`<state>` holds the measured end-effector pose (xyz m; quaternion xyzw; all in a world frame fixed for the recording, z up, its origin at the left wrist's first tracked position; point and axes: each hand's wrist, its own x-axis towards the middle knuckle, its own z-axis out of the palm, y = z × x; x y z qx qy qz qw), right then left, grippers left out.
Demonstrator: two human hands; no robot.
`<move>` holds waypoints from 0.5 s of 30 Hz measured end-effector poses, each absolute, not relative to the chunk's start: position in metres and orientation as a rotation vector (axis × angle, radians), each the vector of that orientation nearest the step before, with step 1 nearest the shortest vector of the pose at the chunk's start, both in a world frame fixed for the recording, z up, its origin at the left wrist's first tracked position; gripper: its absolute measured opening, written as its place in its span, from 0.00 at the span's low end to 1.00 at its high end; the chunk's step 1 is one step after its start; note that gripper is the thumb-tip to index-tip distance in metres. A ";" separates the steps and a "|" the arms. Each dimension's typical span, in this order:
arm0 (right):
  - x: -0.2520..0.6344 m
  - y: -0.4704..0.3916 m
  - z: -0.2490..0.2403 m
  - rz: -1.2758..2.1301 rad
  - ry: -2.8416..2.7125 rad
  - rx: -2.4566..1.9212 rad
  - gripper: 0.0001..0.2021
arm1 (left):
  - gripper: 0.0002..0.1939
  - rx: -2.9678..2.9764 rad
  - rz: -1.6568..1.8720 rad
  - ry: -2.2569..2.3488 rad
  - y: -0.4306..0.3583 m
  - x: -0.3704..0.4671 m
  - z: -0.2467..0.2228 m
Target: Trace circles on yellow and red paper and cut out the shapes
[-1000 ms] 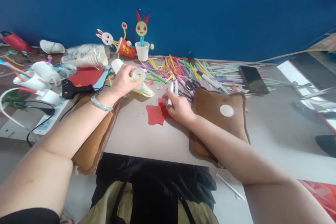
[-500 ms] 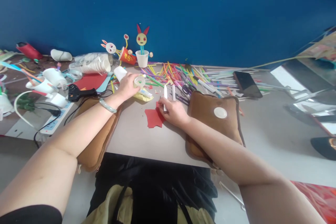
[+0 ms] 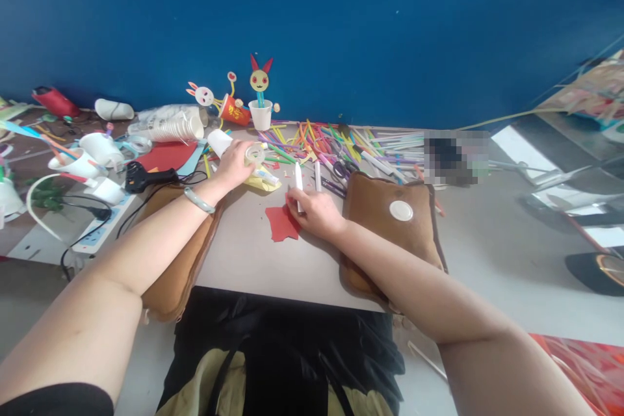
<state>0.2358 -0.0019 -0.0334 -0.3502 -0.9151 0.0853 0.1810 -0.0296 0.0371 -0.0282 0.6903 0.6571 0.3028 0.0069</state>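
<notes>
My left hand [image 3: 234, 164] is closed round a small roll of clear tape [image 3: 254, 154], held above the table beside a white paper cup [image 3: 219, 142]. Under and beside that roll lies a yellow piece of paper [image 3: 264, 182]. My right hand [image 3: 319, 213] grips an upright white pen [image 3: 299, 177], and its fingertips rest at the edge of a cut piece of red paper [image 3: 281, 224]. Just behind the right hand shows a second white pen [image 3: 318, 175]. My right fingers partly cover the lower end of the held pen.
Coloured sticks [image 3: 312, 141] are heaped along the wall. A cup figure with red ears [image 3: 260, 114] stands behind them. Brown cushions [image 3: 365, 234] lie under both forearms. On the left are a black glue gun [image 3: 149, 177], a power strip [image 3: 104, 224] and stacked cups [image 3: 170, 125].
The view has shifted slightly. Both hands keep nearly the same places over the table, with the tape roll and pen still held.
</notes>
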 end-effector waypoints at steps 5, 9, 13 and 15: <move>0.236 -0.003 -0.033 0.228 -2.645 -0.941 0.11 | 0.25 2.151 0.870 2.106 0.037 -0.030 -0.028; 0.236 -0.004 -0.032 0.197 -2.675 -0.890 0.11 | 0.25 2.170 0.864 2.090 0.035 -0.029 -0.028; 0.236 -0.005 -0.033 0.171 -2.684 -0.883 0.12 | 0.25 2.158 0.895 2.049 0.035 -0.029 -0.028; 0.236 -0.005 -0.034 0.169 -2.684 -0.890 0.12 | 0.25 2.134 0.934 2.028 0.036 -0.030 -0.028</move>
